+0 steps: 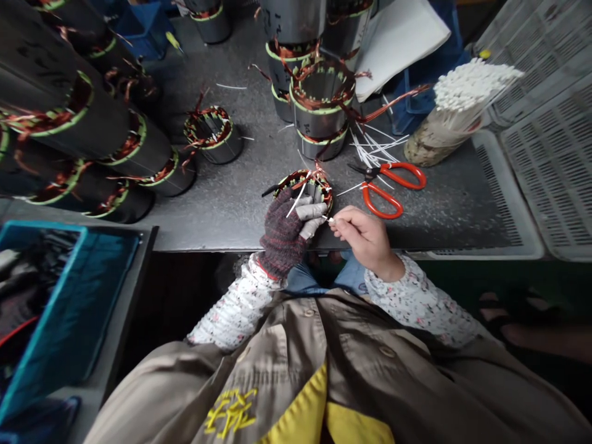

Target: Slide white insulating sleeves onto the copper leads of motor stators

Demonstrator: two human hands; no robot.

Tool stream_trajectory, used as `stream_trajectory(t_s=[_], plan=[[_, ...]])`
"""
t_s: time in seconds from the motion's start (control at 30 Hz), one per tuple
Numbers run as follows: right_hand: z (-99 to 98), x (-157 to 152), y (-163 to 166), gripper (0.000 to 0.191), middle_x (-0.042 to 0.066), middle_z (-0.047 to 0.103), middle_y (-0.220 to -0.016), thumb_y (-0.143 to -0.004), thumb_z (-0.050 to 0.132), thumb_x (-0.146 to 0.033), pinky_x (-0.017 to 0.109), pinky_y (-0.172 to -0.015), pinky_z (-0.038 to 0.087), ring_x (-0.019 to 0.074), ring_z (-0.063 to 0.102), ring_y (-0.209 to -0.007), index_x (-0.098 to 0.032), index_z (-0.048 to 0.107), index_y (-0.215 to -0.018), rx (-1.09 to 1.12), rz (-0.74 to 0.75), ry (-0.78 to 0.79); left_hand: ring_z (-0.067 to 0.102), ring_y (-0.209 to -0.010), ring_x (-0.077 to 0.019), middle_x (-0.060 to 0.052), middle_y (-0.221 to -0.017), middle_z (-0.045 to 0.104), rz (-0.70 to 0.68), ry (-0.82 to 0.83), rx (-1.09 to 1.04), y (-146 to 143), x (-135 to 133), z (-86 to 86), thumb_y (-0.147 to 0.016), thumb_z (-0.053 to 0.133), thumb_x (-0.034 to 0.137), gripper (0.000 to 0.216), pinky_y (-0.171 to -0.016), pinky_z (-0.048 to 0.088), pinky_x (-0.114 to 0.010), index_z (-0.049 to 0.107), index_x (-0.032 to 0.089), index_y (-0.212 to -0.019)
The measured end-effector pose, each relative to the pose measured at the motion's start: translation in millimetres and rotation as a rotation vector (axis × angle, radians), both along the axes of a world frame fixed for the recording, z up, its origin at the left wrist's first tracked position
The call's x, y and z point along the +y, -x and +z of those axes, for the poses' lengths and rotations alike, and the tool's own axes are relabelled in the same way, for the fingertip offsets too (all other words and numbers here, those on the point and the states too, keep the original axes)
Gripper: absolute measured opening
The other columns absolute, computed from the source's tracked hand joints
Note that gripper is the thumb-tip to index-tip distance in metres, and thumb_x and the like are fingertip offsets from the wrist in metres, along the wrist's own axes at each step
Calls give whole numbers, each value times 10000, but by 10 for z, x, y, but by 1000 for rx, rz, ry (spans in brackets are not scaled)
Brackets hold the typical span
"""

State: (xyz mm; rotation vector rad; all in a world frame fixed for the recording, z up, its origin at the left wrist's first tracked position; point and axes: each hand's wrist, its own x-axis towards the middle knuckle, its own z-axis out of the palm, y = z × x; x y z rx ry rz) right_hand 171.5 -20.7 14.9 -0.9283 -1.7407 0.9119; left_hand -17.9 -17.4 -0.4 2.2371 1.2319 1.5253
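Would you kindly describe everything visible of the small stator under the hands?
The small stator is a short metal ring with copper windings and a green liner at its rim, loose copper ends and white sleeves sticking up. It stands open end up near the front edge of the grey table. The gloved left hand grips its near side; the bare right hand pinches a thin white sleeve beside it.

One gloved hand [284,231], one bare hand [363,237], one scissors [386,185].

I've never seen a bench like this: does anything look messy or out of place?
Loose white strips lie scattered on the table beside the red scissors, apart from the packed bundle. Nothing else looks damaged.
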Motion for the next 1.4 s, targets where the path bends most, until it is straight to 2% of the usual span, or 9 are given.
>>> stream_trajectory(t_s=[0.27,0.43,0.6,0.77,1.03,1.13,1.23,1.3,1.4], plan=[[-20,152,70,211,1,570,-752,-891,602,-284,281,-571,371,105,469,-575,-205,557,-701,-176,-76,-7,736,-1076,-197,-31,-1063,798,-45,-29,162,78,11,63,-1019,591,375,214,-1089,553,-439,727,242,-1118],[215,76,10,318,-8,505,-657,-925,577,-308,301,-591,327,119,459,-592,-203,520,-630,-310,39,-22,719,-1123,-211,-39,-1131,782,-10,5,224,69,-8,65,-1005,569,342,211,-1130,512,-473,721,249,-1118],[430,-7,-146,321,18,593,-741,-979,578,-342,303,-650,420,146,545,-694,-206,625,-692,33,146,85,711,-1151,-210,-66,-1163,754,33,-60,266,41,-17,91,-988,629,280,176,-1059,570,-457,661,219,-1150],[369,-50,-265,402,17,585,-711,-946,637,-509,299,-607,445,148,547,-661,-204,621,-685,318,377,498,729,-1093,-228,-61,-1048,750,68,-84,293,63,-16,84,-992,637,326,113,-1042,597,-484,613,220,-962],[377,257,288,372,2,498,-648,-973,468,-473,328,-635,512,151,547,-629,-246,425,-681,388,23,330,734,-1055,-278,-99,-981,754,-64,-5,382,33,-58,101,-982,616,524,339,-1067,579,-550,634,196,-901],[247,308,280,381,49,603,-774,-988,407,-510,372,-701,550,188,622,-735,-249,477,-720,212,-83,66,744,-1042,-272,-84,-955,756,-92,-27,356,125,-21,94,-956,670,511,336,-1087,567,-555,617,198,-849],[100,389,-204,286,132,693,-1047,-922,545,-450,476,-931,545,289,660,-1042,-230,566,-739,-270,-217,-185,749,-1063,-241,-61,-948,764,-219,-49,283,256,38,98,-946,710,454,275,-1074,585,-490,626,196,-898],[22,510,-605,152,185,681,-1210,-859,598,-308,526,-1017,505,353,628,-1167,-178,674,-884,-708,-260,-157,720,-1167,-259,-127,-1155,753,-239,-58,294,318,63,118,-935,719,489,351,-1064,589,-469,650,177,-1078],[-34,736,-994,469,244,665,-1261,-823,552,-150,500,-967,515,376,635,-1161,-68,661,-1271,-1198,-232,-42,662,-1270,-305,-179,-1346,679,-223,-71,462,357,77,168,-927,706,541,465,-1157,509,-543,659,168,-1201]])
